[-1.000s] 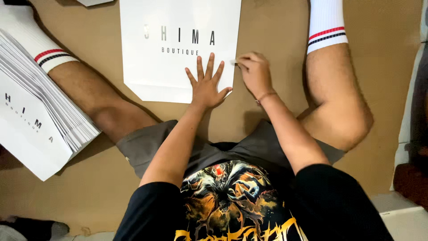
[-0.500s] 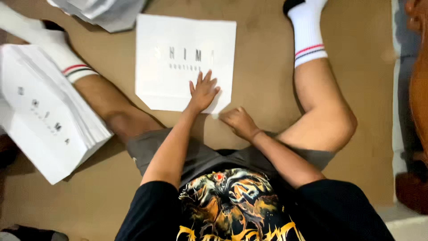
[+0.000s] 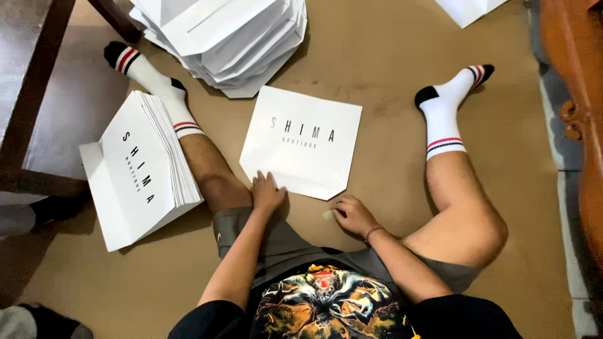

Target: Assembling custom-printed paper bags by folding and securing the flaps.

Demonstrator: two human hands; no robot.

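Note:
A flat white paper bag [image 3: 301, 141] with dark lettering lies on the brown floor between my spread legs. My left hand [image 3: 266, 193] rests on its near left edge with fingers close together. My right hand [image 3: 353, 216] sits on the floor just below the bag's near right corner, fingers curled over a small pale object [image 3: 328, 215] that I cannot identify. My legs in white striped socks frame the bag.
A stack of the same white bags [image 3: 139, 172] lies over my left shin. A heap of white bags [image 3: 226, 37] sits at the far side. Dark table legs [image 3: 31, 94] stand at left, wooden furniture [image 3: 575, 107] at right.
The view has tilted back, showing more floor. My left hand slid from the bag's middle to its near edge. My right hand came off the bag down to the floor beside its corner.

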